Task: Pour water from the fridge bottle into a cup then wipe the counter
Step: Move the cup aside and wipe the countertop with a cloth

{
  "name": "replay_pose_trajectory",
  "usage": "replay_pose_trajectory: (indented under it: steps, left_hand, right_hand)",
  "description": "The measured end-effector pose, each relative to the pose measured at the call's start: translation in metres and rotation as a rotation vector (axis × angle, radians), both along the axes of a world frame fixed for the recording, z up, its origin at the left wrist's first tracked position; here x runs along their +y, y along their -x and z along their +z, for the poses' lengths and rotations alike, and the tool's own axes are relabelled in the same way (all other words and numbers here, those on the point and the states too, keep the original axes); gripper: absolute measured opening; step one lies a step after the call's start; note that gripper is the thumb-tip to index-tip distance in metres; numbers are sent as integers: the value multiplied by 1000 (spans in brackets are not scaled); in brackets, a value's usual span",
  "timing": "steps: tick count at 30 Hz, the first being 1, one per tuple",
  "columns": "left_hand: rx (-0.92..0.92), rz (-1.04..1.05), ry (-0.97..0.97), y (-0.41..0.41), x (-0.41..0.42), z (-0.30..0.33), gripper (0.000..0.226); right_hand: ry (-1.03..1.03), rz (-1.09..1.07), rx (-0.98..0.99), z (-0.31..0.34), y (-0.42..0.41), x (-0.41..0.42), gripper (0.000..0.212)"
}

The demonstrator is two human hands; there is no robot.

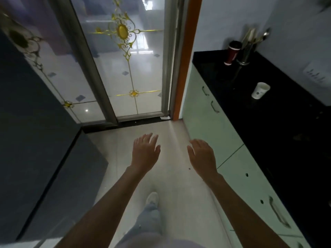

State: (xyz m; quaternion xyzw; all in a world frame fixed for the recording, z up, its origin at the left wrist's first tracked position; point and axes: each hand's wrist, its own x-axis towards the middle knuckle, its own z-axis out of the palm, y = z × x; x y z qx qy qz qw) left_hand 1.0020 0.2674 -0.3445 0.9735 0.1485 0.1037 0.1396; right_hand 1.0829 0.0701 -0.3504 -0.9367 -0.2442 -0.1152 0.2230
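Nothing looks started: left grip (146,152) and right grip (202,155) hang spread and empty, white cup (260,90) waits on the far-right bench (268,122), no bottle visible.

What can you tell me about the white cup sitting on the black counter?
The white cup looks like a small paper cup, tapering toward its base, with a small dark mark printed on its side. It stands upright, mouth open, on the black counter near the wall. Its inside is not visible. Nothing touches it; the dark red cup and utensil holder stand apart, farther along the counter.
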Motion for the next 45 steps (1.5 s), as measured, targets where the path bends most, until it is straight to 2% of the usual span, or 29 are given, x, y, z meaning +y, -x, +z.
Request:
replay_pose_trajectory:
  steps: [8, 16, 21, 26, 31, 33, 36, 42, 45]
  left_hand:
    - [4, -214, -1, -140, 45, 15, 43]
    - [40, -409, -21, -249, 51, 17, 44]
    - [105, -483, 13, -307, 34, 5, 48]
    - [144, -567, -1, -370, 15, -8, 49]
    - [144, -609, -14, -433, -6, -15, 48]
    - [108, -634, -14, -458, -17, -12, 47]
    - [101, -677, -8, -492, -35, -8, 47]
    - [39, -771, -25, -566, -74, -11, 39]
    - [67, -830, -9, -607, -94, -13, 41]
  right_hand:
    - [65, -205, 21, 0, -108, 16, 50]
    - [61, -443, 48, 6, -177, 8, 42]
    - [67, -515, 95, -3, -214, -6, 39]
    - [47, -563, 57, -13, -264, -25, 51]
    - [72, -603, 54, -11, -322, -50, 52]
    - [81, -612, 47, -9, -343, -60, 50]
    - [55, -658, 63, -8, -368, -76, 34]
    - [31, -770, 34, -11, -404, -107, 32]
    - [23, -828, 34, -14, -421, -120, 35]
